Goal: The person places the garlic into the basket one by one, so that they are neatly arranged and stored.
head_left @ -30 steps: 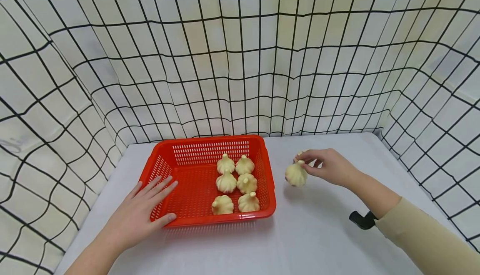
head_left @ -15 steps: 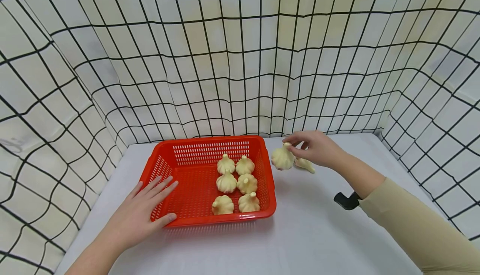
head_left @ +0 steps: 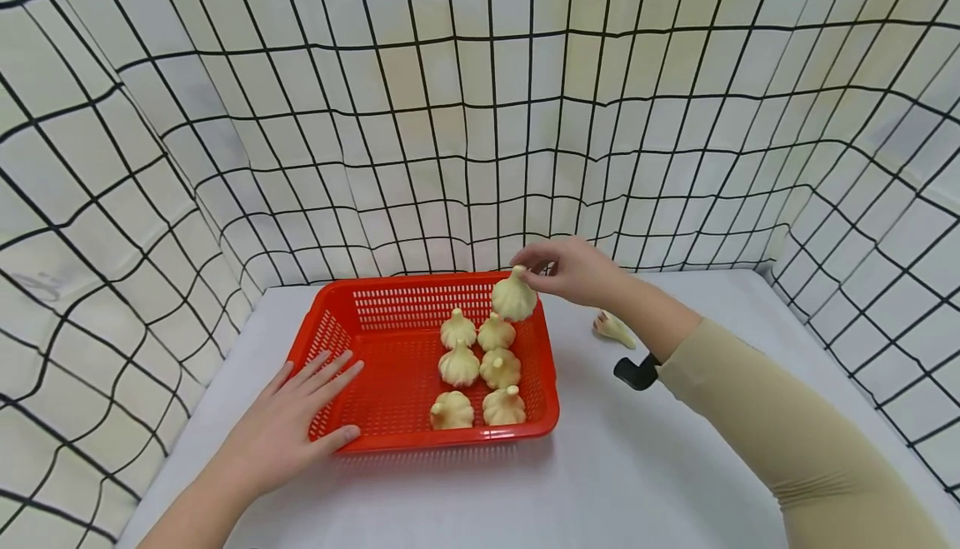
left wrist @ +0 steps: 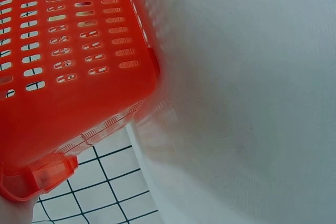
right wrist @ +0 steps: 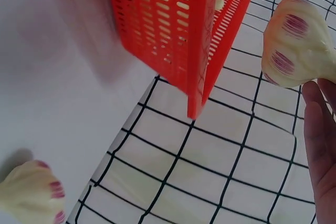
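A garlic bulb (head_left: 514, 297) hangs by its stem from the fingertips of my right hand (head_left: 573, 270), above the back right corner of the red basket (head_left: 420, 441). In the right wrist view that same garlic bulb (right wrist: 294, 45) shows purple patches on its underside. Several other pale bulbs, such as this garlic (head_left: 458, 364), sit in the basket's right half. My left hand (head_left: 288, 416) lies with fingers spread over the basket's left front rim. The left wrist view shows mostly the basket's wall (left wrist: 68, 72), with only a sliver of the hand.
One loose garlic bulb (head_left: 613, 329) lies on the white table (head_left: 637, 466), right of the basket. Black netting (head_left: 480, 132) over white sheeting rises at the back and both sides. A black item (head_left: 636, 373) shows under the right wrist.
My right hand has carried the garlic bulb left and slightly up, from over the table to above the basket. The loose bulb has come into fuller sight. My left hand stays in place.
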`<state>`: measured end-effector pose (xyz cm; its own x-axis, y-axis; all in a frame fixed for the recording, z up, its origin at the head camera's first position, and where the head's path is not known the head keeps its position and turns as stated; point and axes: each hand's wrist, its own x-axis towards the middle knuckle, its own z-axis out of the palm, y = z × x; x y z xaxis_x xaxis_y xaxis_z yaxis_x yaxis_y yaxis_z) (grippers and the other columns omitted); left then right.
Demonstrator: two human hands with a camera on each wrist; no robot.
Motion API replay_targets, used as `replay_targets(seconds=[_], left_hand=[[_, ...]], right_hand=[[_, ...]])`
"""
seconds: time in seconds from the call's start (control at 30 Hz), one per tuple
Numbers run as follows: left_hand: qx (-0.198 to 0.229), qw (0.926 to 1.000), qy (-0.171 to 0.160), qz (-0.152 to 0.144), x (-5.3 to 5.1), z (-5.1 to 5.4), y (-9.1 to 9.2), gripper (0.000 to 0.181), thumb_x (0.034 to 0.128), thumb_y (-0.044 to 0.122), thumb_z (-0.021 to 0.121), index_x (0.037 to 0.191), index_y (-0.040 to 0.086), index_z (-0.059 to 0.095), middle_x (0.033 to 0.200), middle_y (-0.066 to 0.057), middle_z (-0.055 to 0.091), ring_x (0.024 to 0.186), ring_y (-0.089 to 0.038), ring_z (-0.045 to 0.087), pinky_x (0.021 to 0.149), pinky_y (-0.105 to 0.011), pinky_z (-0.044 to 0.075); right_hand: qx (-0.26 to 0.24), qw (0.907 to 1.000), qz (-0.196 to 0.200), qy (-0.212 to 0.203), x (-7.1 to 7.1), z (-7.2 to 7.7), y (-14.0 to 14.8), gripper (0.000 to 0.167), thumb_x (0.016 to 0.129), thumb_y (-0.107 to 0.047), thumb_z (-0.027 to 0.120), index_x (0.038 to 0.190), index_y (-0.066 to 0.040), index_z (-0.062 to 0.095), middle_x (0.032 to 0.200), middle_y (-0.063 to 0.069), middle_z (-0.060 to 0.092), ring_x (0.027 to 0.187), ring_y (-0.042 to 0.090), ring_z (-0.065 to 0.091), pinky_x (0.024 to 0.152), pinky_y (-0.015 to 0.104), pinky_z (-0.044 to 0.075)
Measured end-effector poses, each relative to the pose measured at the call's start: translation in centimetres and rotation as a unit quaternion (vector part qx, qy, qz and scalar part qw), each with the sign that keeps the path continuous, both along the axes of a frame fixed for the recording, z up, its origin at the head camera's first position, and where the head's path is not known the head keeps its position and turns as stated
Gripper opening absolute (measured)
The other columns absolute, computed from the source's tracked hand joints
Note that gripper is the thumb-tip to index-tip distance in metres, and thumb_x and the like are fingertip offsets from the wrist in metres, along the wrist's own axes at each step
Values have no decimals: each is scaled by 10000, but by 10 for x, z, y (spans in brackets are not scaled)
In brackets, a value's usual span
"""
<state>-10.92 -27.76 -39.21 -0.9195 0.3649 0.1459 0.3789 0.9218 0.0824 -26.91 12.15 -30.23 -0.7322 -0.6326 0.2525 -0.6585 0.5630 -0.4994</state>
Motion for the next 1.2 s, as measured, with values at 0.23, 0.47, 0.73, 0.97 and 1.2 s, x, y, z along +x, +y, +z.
replay_targets(seconds=[0.23,0.47,0.73,0.97,1.2], left_hand=[[-25,10000,-41,57,-1,1,2,805,860,655,615,1526,247,417,1566,-44,389,1443,-368,304,1162,-608,174],[-8,10000,-34,63,-1,1,1,806,861,650,619,1528,248,413,1570,-38,384,1444,-365,304,1162,-604,175],[9,10000,-13,42,-1,-1,0,794,863,644,621,1524,254,419,1568,-29,387,1446,-353,306,1160,-607,179],[17,10000,13,11,0,-1,1,787,869,637,620,1524,249,420,1569,-28,386,1444,-354,312,1160,-601,181],[53,10000,35,20,1,-1,0,782,872,636,618,1524,251,420,1571,-21,383,1449,-347,305,1172,-582,163]], right_hand=[[140,9995,205,-190,-11,2,-36,217,965,-241,651,1159,-165,712,994,-73,720,929,113,649,814,279,554],[322,9982,381,-336,-18,6,-72,223,981,-285,626,1161,-178,705,1053,-84,714,969,82,642,854,266,532],[529,9957,560,-506,-25,-1,-103,219,985,-263,621,1159,-159,705,1056,-64,702,963,65,642,859,235,522],[1043,9927,577,-204,-27,-11,-126,219,997,-234,593,1196,-210,679,1102,-48,697,983,78,635,849,239,509],[1421,9867,789,-66,-25,-20,-142,221,1005,-221,584,1191,-168,693,1079,-32,699,898,78,615,706,209,494]])
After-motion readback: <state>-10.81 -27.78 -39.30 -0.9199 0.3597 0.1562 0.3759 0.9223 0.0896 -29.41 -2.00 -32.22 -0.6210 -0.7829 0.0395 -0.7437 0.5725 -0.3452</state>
